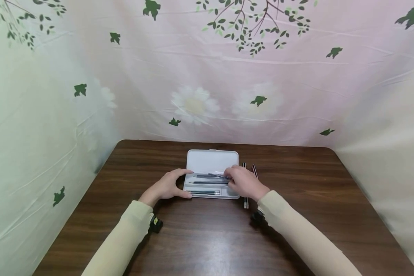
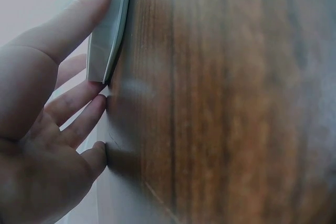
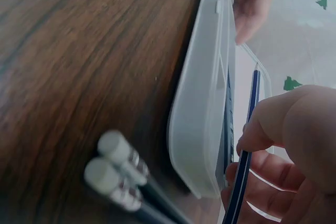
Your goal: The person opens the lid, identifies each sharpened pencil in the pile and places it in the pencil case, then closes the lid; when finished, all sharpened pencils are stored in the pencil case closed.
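Observation:
A white pencil case lies open on the table, its lid tipped back. Several dark pencils rest in its compartments. My left hand holds the case by its left end, the thumb at the front corner and the index finger towards the hinge. In the left wrist view the thumb lies along the case wall. My right hand pinches a dark blue striped pencil between thumb and fingers, over the right part of the case. The pencil's sharpened tip points left.
Beside the case on the right, dark pencils with white erasers lie on the brown wooden table. Another dark pencil lies behind my right hand. A patterned cloth hangs along the table's back and sides.

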Demonstrator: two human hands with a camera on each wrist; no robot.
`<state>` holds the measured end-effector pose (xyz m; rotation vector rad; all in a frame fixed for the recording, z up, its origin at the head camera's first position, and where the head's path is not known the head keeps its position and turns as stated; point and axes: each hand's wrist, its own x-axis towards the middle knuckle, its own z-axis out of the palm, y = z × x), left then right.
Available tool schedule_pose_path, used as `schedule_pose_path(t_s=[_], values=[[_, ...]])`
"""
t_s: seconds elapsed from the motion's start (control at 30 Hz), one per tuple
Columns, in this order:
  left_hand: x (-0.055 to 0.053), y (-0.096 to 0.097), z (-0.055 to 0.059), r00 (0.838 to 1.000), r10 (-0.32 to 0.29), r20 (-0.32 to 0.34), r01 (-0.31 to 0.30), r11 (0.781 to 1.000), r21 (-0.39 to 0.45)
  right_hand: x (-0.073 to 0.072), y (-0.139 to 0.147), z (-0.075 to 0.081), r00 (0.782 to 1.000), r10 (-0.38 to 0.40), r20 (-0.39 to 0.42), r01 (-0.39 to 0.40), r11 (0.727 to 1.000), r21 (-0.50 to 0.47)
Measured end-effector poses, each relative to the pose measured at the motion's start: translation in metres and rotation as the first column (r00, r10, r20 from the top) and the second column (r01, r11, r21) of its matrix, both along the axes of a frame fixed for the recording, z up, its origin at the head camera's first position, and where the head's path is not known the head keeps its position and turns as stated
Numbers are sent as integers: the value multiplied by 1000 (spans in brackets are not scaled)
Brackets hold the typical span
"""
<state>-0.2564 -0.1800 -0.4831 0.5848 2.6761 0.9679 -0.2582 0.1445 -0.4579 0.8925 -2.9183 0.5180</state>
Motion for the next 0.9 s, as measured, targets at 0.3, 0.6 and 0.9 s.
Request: schedule_pose_path(t_s=[0.3, 0.6, 0.9], values=[[-2, 0, -1, 1000, 2, -1, -2, 1000, 2, -6, -21, -7, 999, 39, 13, -40, 998, 56], [-2, 0, -2, 1000, 6, 2, -6, 1000, 7, -12, -33, -7, 998, 67, 10, -67, 997, 46], [-1, 1, -1, 1000, 13, 13, -13, 1000, 19, -19, -47, -8, 995, 92, 46, -94, 994, 51]])
